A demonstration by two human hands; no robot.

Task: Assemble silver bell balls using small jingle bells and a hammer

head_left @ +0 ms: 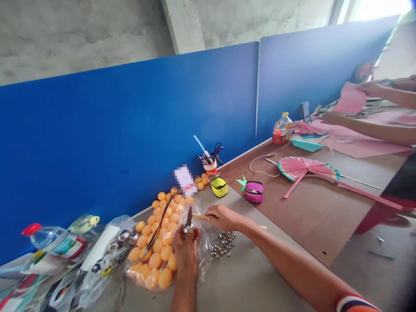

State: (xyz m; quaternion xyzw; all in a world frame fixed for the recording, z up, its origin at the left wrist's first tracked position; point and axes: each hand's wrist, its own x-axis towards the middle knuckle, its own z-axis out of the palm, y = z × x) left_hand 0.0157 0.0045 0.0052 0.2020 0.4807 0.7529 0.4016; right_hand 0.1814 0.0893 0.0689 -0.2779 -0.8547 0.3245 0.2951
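Note:
My left hand is closed around a small silver bell held upright over a clear bag of orange ping-pong balls. My right hand grips a wooden-handled tool whose dark blade points down at the bell. A pile of several silver bells lies on the table just right of my hands. More orange balls are heaped behind the bag against the blue partition.
Yellow and magenta pouches, a cup of pens and scissors, water bottles at the left, a pink paper fan and a plastic jar. Another person's arms handle pink paper at the far right. Blue partition behind.

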